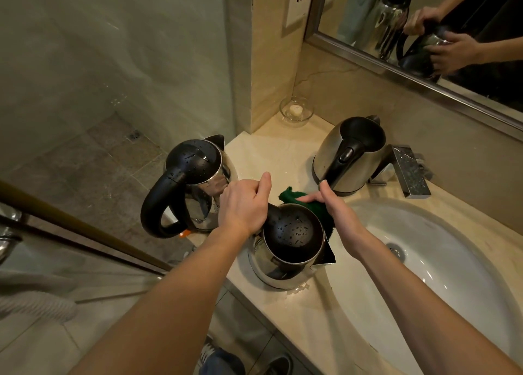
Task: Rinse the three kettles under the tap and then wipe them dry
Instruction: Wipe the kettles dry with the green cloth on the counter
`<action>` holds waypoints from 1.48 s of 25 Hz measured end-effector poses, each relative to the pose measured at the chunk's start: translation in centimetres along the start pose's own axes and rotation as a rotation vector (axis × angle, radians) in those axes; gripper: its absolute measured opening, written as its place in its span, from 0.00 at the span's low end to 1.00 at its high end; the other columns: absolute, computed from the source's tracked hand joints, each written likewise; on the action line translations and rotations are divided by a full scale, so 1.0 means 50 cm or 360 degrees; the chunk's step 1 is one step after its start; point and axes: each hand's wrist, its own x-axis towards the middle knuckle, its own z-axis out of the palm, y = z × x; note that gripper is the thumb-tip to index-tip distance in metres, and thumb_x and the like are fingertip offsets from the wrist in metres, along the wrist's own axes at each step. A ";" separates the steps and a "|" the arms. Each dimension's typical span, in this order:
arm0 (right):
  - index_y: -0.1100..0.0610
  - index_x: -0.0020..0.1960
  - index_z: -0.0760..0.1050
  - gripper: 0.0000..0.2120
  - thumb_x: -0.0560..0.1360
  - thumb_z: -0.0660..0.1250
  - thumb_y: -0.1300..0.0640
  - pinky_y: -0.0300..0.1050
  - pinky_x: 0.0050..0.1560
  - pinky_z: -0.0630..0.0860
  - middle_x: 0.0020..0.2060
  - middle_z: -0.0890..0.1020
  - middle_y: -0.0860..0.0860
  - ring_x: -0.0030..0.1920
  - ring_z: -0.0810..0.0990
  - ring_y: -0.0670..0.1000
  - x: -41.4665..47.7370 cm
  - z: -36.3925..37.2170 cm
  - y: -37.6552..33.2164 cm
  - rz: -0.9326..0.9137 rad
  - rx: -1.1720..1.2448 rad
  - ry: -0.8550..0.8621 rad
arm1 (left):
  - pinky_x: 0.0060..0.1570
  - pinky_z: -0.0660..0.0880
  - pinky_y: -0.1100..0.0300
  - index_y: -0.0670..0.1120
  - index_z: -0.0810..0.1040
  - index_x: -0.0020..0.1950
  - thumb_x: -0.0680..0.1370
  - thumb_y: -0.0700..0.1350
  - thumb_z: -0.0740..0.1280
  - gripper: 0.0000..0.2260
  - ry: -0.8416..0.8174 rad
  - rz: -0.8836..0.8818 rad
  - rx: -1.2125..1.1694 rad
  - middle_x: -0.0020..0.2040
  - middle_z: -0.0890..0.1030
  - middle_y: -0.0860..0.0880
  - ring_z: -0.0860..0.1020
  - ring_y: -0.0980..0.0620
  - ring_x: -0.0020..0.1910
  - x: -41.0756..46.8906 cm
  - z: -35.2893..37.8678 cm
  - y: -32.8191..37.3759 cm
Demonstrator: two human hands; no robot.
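The left hand (pixel 244 202) is closed on the handle of the near kettle (pixel 288 247) (its lid has water drops), which sits on the desk (pixel 308 321) by the sink (pixel 441 264). The right hand (pixel 336 204) presses a green cloth (pixel 297 197) vs. its far side. 2 more kettles: left kettle (pixel 195 182) & far kettle (pixel 351 153) by the tap (pixel 410 173).

The left hand (pixel 244 203) is gripping the handle of the near kettle (pixel 288 250), which is sitting on the surface (pixel 283 151) at the sink's (pixel 452 261) 9 o'clock edge. The right hand (pixel 336 204) is pressing a green cloth (pixel 300 197) against its far side. Water drops are sitting on its black lid. A second kettle (pixel 189 185) is standing at 10 o'clock, and a third kettle (pixel 351 155) at 1 o'clock, beside the tap (pixel 410 173).
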 end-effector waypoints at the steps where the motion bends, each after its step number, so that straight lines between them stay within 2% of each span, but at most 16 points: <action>1: 0.51 0.45 0.83 0.29 0.83 0.45 0.41 0.36 0.54 0.66 0.47 0.83 0.44 0.48 0.80 0.38 0.004 0.000 -0.004 -0.0056 -0.0003 -0.0016 | 0.43 0.74 0.48 0.39 0.79 0.32 0.83 0.56 0.55 0.29 0.0009 -0.0003 -0.0008 0.32 0.80 0.41 0.77 0.43 0.35 -0.001 0.001 0.000; 3: 0.52 0.43 0.83 0.29 0.83 0.46 0.42 0.34 0.52 0.68 0.45 0.84 0.44 0.46 0.80 0.37 0.013 0.001 -0.012 -0.0117 -0.0008 -0.0039 | 0.43 0.73 0.48 0.39 0.78 0.31 0.83 0.55 0.55 0.29 0.0018 -0.0012 -0.0023 0.32 0.80 0.41 0.76 0.43 0.35 -0.003 0.000 0.001; 5: 0.51 0.42 0.83 0.30 0.82 0.46 0.40 0.37 0.54 0.69 0.46 0.85 0.47 0.48 0.81 0.41 0.029 0.001 -0.014 -0.0118 -0.0009 -0.0101 | 0.42 0.72 0.49 0.39 0.77 0.29 0.83 0.55 0.56 0.29 0.0024 -0.0012 -0.0029 0.31 0.79 0.41 0.76 0.43 0.35 -0.004 0.000 0.002; 8: 0.54 0.45 0.83 0.33 0.80 0.45 0.36 0.45 0.61 0.71 0.50 0.85 0.52 0.53 0.81 0.49 0.066 0.009 -0.009 -0.0004 -0.0074 -0.0277 | 0.40 0.70 0.50 0.45 0.70 0.25 0.83 0.54 0.56 0.28 0.0023 -0.0002 -0.0034 0.30 0.77 0.41 0.74 0.43 0.33 -0.004 -0.003 0.004; 12: 0.55 0.45 0.84 0.34 0.79 0.48 0.32 0.58 0.68 0.69 0.49 0.85 0.52 0.55 0.81 0.53 0.115 0.026 0.000 0.0143 -0.0250 -0.0444 | 0.40 0.71 0.50 0.46 0.70 0.25 0.83 0.55 0.56 0.28 0.0015 -0.0009 -0.0031 0.30 0.79 0.42 0.75 0.44 0.33 -0.005 -0.003 0.006; 18: 0.54 0.47 0.84 0.36 0.78 0.45 0.31 0.59 0.70 0.66 0.52 0.84 0.54 0.57 0.80 0.54 0.098 0.017 -0.006 0.0165 -0.0234 -0.0415 | 0.40 0.71 0.50 0.46 0.69 0.25 0.83 0.55 0.55 0.27 -0.0011 -0.0060 -0.0015 0.30 0.78 0.42 0.75 0.44 0.34 -0.006 -0.008 0.013; 22: 0.52 0.50 0.84 0.35 0.79 0.43 0.33 0.53 0.71 0.62 0.54 0.84 0.48 0.59 0.78 0.49 0.063 -0.007 -0.029 0.0082 -0.0247 -0.0295 | 0.40 0.72 0.49 0.48 0.70 0.25 0.83 0.55 0.55 0.27 0.0023 -0.0116 -0.0024 0.31 0.77 0.43 0.76 0.43 0.36 -0.004 -0.007 0.012; 26: 0.54 0.54 0.83 0.33 0.81 0.44 0.37 0.39 0.58 0.66 0.55 0.82 0.47 0.56 0.77 0.44 0.018 -0.018 -0.042 -0.0017 -0.0240 -0.0239 | 0.38 0.69 0.51 0.48 0.67 0.25 0.83 0.53 0.55 0.27 0.0044 -0.0083 -0.0015 0.27 0.71 0.47 0.74 0.43 0.34 -0.021 -0.003 0.019; 29: 0.55 0.57 0.82 0.31 0.82 0.44 0.40 0.33 0.52 0.68 0.54 0.82 0.47 0.54 0.78 0.42 -0.011 -0.022 -0.043 -0.0070 -0.0218 -0.0188 | 0.37 0.66 0.52 0.46 0.66 0.25 0.84 0.53 0.54 0.27 0.0049 -0.0082 0.0018 0.26 0.69 0.47 0.73 0.44 0.33 -0.023 -0.007 0.027; 31: 0.51 0.56 0.81 0.28 0.83 0.45 0.41 0.30 0.51 0.67 0.55 0.80 0.46 0.54 0.77 0.40 -0.031 -0.022 -0.044 -0.0106 -0.0251 -0.0188 | 0.38 0.67 0.50 0.46 0.66 0.26 0.84 0.53 0.54 0.27 0.0050 -0.0087 0.0035 0.28 0.70 0.46 0.73 0.43 0.35 -0.024 -0.007 0.029; 32: 0.48 0.56 0.81 0.26 0.83 0.46 0.40 0.30 0.54 0.67 0.57 0.80 0.45 0.56 0.76 0.39 -0.040 -0.020 -0.045 -0.0134 -0.0273 -0.0187 | 0.40 0.69 0.49 0.46 0.66 0.26 0.84 0.53 0.53 0.27 0.0057 -0.0091 0.0040 0.29 0.71 0.45 0.74 0.42 0.37 -0.025 -0.005 0.027; 33: 0.46 0.57 0.81 0.24 0.82 0.48 0.38 0.33 0.60 0.67 0.60 0.79 0.45 0.59 0.75 0.40 -0.047 -0.017 -0.041 -0.0173 -0.0302 -0.0170 | 0.41 0.70 0.48 0.46 0.66 0.26 0.84 0.54 0.52 0.27 0.0061 -0.0092 0.0049 0.30 0.72 0.44 0.75 0.41 0.38 -0.027 -0.003 0.026; 35: 0.45 0.61 0.79 0.25 0.77 0.51 0.35 0.46 0.70 0.66 0.63 0.77 0.43 0.65 0.73 0.44 -0.061 -0.012 -0.033 -0.0287 -0.0440 -0.0116 | 0.43 0.71 0.48 0.46 0.67 0.28 0.84 0.56 0.51 0.27 0.0049 -0.0096 0.0080 0.34 0.75 0.42 0.76 0.40 0.41 -0.029 0.001 0.026; 37: 0.46 0.65 0.76 0.27 0.76 0.51 0.34 0.51 0.69 0.67 0.62 0.77 0.41 0.66 0.72 0.44 -0.080 -0.003 -0.036 -0.0359 -0.0653 -0.0054 | 0.43 0.70 0.49 0.45 0.70 0.30 0.84 0.56 0.50 0.26 0.0028 -0.0096 0.0130 0.37 0.78 0.41 0.77 0.40 0.42 -0.031 0.005 0.030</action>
